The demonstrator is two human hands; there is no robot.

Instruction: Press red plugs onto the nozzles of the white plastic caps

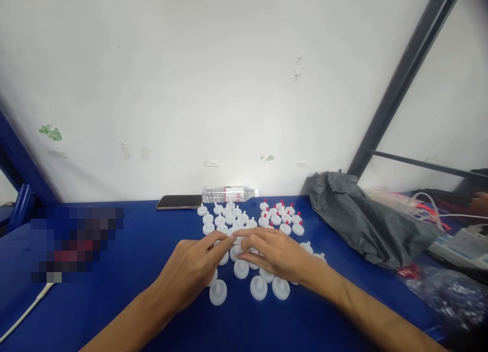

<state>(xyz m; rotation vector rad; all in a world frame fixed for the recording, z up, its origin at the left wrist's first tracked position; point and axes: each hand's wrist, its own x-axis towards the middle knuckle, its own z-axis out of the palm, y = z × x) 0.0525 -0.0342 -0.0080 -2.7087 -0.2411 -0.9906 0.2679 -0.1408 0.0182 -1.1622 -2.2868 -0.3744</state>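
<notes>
My left hand [192, 260] and my right hand [272, 247] meet fingertip to fingertip over a group of white nozzle caps. The fingers of both are closed in a pinch, and whatever lies between them is too small or hidden to make out. Nearest me, white caps [218, 292] lie with their wide rims up around the hands. Behind the fingers, white caps [220, 220] stand with their nozzles up. To the right of these is a cluster of caps with red tips [286, 217]. My hands cover part of the group.
A clear plastic bottle [229, 194] lies by the wall, beside a phone [179, 202]. On the right of the blue table [152, 230] sit a dark grey plastic bag [358, 220], cables and a clear bag [453, 296]. A white cable [23, 316] runs at left, near a blurred-out patch.
</notes>
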